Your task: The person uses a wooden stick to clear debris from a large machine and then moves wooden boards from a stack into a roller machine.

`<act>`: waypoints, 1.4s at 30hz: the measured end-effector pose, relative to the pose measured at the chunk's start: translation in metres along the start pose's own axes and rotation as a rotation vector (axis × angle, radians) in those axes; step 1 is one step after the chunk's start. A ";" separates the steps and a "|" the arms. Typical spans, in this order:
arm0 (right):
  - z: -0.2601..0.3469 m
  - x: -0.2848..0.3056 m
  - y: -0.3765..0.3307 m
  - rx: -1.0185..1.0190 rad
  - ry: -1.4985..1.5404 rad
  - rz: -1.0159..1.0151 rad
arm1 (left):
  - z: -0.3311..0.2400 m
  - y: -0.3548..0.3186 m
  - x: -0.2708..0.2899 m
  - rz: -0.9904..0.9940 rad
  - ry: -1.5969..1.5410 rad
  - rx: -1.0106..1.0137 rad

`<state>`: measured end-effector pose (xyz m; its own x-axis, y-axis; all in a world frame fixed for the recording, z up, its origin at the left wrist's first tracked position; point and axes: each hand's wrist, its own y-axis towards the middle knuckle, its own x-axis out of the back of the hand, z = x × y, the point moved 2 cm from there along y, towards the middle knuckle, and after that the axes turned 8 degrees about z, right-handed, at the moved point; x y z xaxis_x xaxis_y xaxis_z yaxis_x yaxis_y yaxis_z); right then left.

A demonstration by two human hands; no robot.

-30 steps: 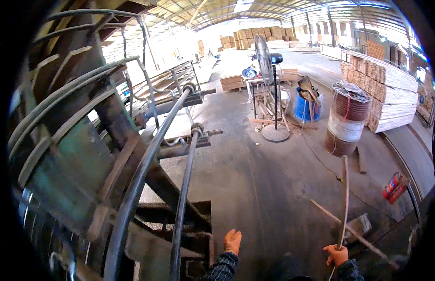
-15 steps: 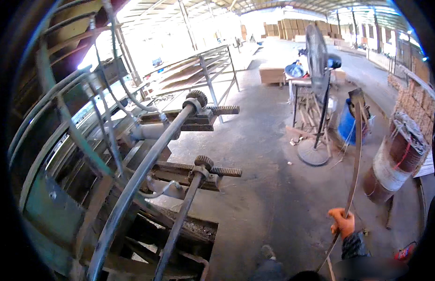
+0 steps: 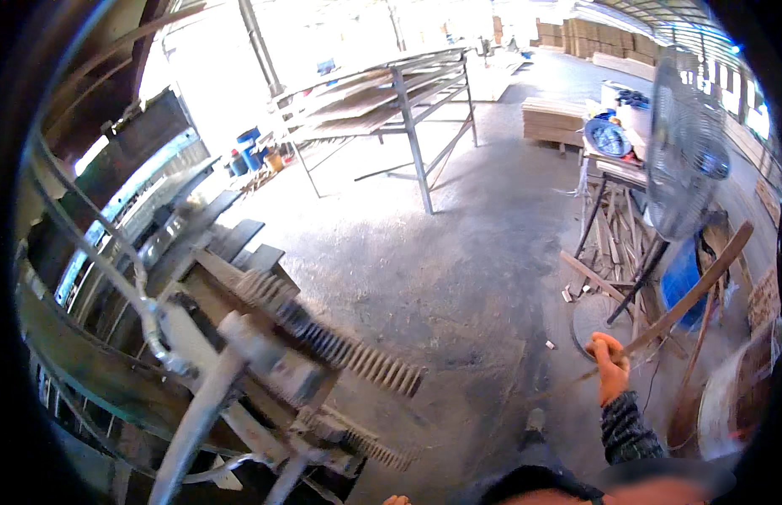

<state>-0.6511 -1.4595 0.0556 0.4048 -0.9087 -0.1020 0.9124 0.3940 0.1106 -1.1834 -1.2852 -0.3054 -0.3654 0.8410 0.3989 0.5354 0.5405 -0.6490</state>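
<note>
The right hand [image 3: 609, 372], below a dark knitted sleeve [image 3: 628, 429], wraps its fingers [image 3: 606, 343] around a long, thin brown wooden strip [image 3: 702, 284] that slants up to the right, across a blue plastic barrel [image 3: 682, 269]. The left hand [image 3: 397, 500] barely shows at the lower edge. A wire-caged pedestal fan [image 3: 681, 151] stands before a small tabletop [image 3: 620, 171] bearing a round blue basin [image 3: 608, 137] near its left edge. Toothed metal bars [image 3: 357, 353] jut over the grey concrete floor [image 3: 458, 278].
</note>
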 end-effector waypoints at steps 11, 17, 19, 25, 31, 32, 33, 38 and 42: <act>-0.063 -0.222 0.338 -0.349 -0.043 0.743 | -0.208 0.158 -0.060 -0.108 -0.607 0.444; -0.133 -0.390 0.453 -0.196 -0.030 0.969 | -0.305 0.276 -0.011 -0.345 -0.964 0.354; -0.157 -0.437 0.490 -0.238 0.066 1.119 | -0.332 0.322 0.043 -0.538 -1.074 0.121; -0.213 -0.574 0.606 -0.332 -0.028 1.311 | -0.682 0.387 0.333 -0.503 -0.706 -0.334; -0.215 -0.771 0.692 0.011 -0.622 1.905 | -0.889 0.464 0.530 -0.895 0.391 -0.867; -0.239 -0.794 0.703 0.106 -0.703 1.947 | -0.908 0.482 0.566 -0.974 0.449 -0.801; -0.261 -0.818 0.708 0.220 -0.792 2.024 | -0.913 0.497 0.594 -1.098 0.552 -0.596; -0.280 -0.946 0.726 0.709 -1.082 2.413 | -0.828 0.551 0.642 -0.777 0.249 0.374; -0.297 -1.059 0.730 1.178 -0.959 2.379 | -0.764 0.592 0.639 -0.641 -0.168 0.706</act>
<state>-0.3957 -0.1681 -0.0486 -0.3060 0.4405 0.8440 -0.8540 0.2648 -0.4478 -0.5185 -0.4098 0.0604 -0.5619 0.3478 0.7506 -0.3643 0.7106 -0.6020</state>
